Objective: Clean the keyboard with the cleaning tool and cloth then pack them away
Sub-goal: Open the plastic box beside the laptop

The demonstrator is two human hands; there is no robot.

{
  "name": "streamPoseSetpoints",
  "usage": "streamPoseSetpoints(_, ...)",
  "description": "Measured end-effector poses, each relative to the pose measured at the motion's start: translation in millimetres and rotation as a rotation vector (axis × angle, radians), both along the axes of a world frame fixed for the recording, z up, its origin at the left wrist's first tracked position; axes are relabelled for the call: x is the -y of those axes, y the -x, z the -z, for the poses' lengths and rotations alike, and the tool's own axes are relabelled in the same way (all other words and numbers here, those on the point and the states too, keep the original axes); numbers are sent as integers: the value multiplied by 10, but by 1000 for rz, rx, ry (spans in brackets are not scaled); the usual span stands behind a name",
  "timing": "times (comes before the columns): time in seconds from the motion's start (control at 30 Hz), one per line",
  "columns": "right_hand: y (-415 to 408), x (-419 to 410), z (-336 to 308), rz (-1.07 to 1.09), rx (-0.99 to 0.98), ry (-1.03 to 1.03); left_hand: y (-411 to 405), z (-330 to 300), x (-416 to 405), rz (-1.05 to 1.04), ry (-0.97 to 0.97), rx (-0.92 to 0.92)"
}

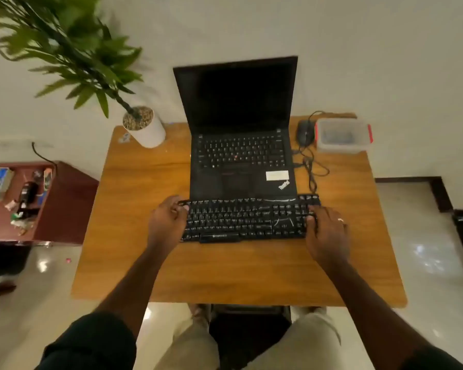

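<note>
A black external keyboard (241, 218) lies across the middle of the wooden table (225, 271), just in front of the open laptop. My left hand (166, 222) grips the keyboard's left end, fingers curled over its edge. My right hand (326, 233) grips the right end the same way. A clear plastic container with red clips (344, 134) stands at the table's far right corner; what it holds is blurred. No cleaning tool or cloth is plainly visible.
An open black laptop (238, 129) stands behind the keyboard. A black mouse (304, 132) with a tangled cable (310, 166) sits right of it. A potted plant (145, 126) occupies the far left corner. A low red cabinet (38, 201) with clutter stands left of the table.
</note>
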State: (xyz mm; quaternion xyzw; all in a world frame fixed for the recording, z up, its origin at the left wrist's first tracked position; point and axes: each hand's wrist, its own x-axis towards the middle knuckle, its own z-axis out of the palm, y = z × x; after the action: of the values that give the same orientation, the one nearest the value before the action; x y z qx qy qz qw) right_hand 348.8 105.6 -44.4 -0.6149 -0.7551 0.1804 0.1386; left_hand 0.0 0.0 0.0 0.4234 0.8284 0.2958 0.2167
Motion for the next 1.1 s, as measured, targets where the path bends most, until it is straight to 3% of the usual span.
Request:
streamPoseSetpoints(0.13,-121,-17,376,121,-38,76,47,490,203,-255,68,21)
streamPoseSetpoints(0.23,-143,-104,662,177,-101,49,82,869,247,-318,23,21)
streamPoseSetpoints(0.57,-168,-142,1111,241,-228,-219,29,1556,341,-274,-181,-300)
streamPoseSetpoints(1.1,-179,-114,1194,218,-194,-266,209,1780,418,-131,-306,-395)
